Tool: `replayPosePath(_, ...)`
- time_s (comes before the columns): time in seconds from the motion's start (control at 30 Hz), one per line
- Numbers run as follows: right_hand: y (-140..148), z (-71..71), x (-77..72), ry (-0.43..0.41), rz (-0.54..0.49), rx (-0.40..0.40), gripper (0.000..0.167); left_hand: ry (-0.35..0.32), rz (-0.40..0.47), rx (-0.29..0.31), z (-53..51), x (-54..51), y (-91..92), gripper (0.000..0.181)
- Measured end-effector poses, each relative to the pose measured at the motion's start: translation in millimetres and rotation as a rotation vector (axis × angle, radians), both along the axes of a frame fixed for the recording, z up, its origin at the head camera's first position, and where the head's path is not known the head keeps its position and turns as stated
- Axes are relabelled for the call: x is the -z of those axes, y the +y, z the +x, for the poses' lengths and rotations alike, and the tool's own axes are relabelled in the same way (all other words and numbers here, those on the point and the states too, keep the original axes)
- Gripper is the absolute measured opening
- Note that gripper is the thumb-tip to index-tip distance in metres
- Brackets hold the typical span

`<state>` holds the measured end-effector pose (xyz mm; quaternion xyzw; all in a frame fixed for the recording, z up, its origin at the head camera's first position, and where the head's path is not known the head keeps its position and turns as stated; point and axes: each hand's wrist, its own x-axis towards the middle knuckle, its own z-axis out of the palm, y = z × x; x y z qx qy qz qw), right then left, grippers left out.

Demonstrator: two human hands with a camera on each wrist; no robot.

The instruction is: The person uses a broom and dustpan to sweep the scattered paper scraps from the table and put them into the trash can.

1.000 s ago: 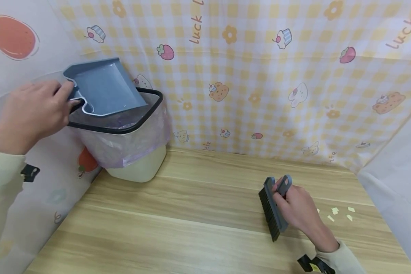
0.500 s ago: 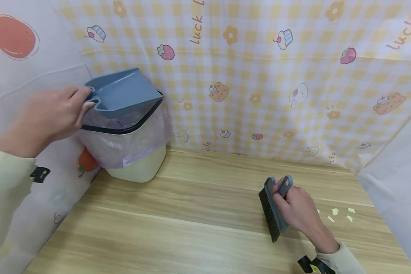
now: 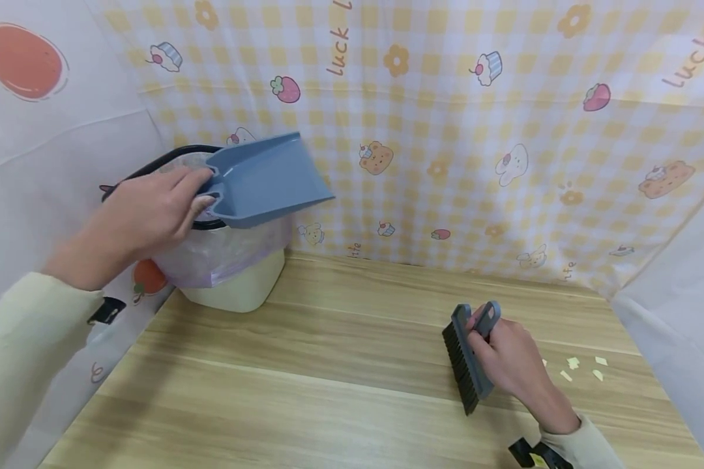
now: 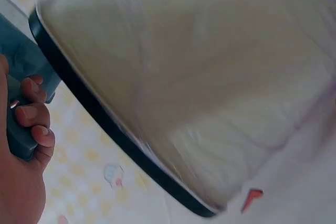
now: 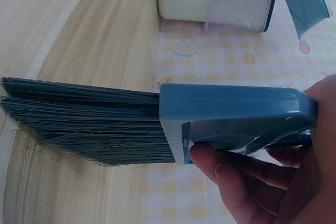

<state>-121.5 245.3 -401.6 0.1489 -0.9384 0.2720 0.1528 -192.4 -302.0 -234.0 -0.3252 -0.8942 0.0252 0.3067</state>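
Observation:
A blue dustpan (image 3: 272, 179) is held by its handle in my left hand (image 3: 146, 212), above the right part of a cream trash bin (image 3: 240, 286). Its wide lip points right, past the bin's black rim. The left wrist view shows the fingers (image 4: 34, 114) curled round the dustpan's handle, beside the bin's rim (image 4: 105, 124). My right hand (image 3: 507, 358) grips a blue-grey hand brush (image 3: 472, 355) low over the wooden table. Dark bristles (image 5: 89, 124) point away from the hand in the right wrist view.
Several small pale yellow scraps (image 3: 573, 363) lie on the wooden table (image 3: 328, 365) to the right of the right hand. A clear bag (image 3: 211, 254) lines the bin and folds over its rim. A yellow checked curtain (image 3: 422, 130) stands behind, with white cloth at both sides.
My left hand has moved right with the dustpan, from over the bin's opening to past its right rim. The right hand and brush have stayed almost still.

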Motion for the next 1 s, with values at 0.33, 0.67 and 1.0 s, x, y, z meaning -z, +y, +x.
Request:
replayPosePath(0.33, 0.2, 0.1, 0.4, -0.01, -0.001, 0.001, 0.012, -0.03, 0.013, 0.159, 4.8, 13.6, 29.7, 0.056)
replayPosePath(0.67, -1.2, 0.7, -2.0, -0.046, -0.011, 0.005, 0.011, -0.03, 0.048, 0.339, 4.3, 46.8, 66.8, 0.069)
replayPosePath(1.0, -1.4, 1.7, -2.3, -0.045, -0.01, 0.009, 0.011, -0.247, 0.02, 0.337, 8.4, 94.9, 94.1, 0.04)
